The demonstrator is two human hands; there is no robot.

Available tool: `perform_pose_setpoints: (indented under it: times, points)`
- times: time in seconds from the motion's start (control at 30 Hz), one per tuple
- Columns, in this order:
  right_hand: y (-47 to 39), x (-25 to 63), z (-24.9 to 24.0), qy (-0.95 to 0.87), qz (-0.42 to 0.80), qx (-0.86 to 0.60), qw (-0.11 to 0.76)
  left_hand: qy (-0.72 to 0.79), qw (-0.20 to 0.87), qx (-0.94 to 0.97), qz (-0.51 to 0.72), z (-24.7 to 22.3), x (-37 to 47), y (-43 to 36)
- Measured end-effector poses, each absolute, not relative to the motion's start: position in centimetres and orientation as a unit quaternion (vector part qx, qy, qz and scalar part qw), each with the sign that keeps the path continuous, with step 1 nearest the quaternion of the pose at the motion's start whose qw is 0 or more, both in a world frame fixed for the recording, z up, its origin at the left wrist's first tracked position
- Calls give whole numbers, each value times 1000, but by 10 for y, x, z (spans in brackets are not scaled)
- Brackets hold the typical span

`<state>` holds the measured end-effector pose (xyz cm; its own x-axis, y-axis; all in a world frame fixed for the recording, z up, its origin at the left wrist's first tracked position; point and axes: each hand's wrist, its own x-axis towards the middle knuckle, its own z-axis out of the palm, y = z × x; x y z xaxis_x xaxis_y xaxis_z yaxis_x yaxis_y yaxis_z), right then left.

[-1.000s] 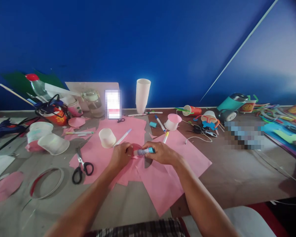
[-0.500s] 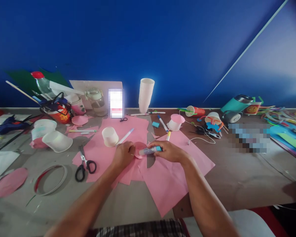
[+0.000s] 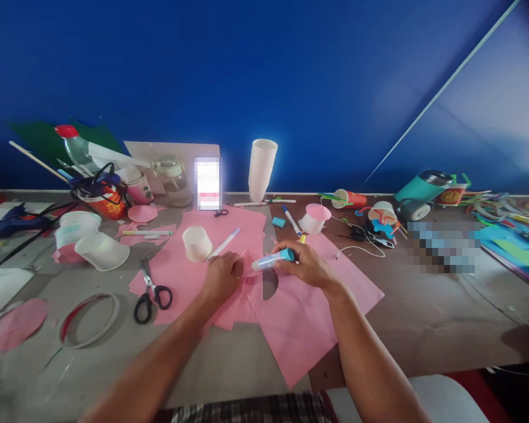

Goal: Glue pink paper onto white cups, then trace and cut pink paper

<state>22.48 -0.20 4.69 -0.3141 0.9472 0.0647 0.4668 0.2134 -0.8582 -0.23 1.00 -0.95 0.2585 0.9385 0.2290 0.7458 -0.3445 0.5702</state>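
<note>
My right hand is closed round a glue stick with a blue base; its tip points left, over a small pink paper piece. The fingers of my left hand are pinched on the left edge of that piece. Under both hands lie large pink sheets. A white paper cup stands just behind my left hand, with a capped marker beside it. The blue glue cap lies behind the glue stick.
Black-handled scissors and a tape ring lie at the left. A tall cup stack stands by the blue wall. A cup with a pink top stands behind my right hand; a teal flask lies further right.
The glue stick has tilted, its blue end now raised up and to the right, and my right hand has turned with it. My left hand has barely moved.
</note>
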Motion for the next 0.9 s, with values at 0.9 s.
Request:
perform_pose_setpoints:
  times: [0.9]
  points:
    - [-10, 175, 38, -771, 236, -551, 214, 550, 175, 774, 259, -12, -3, 10]
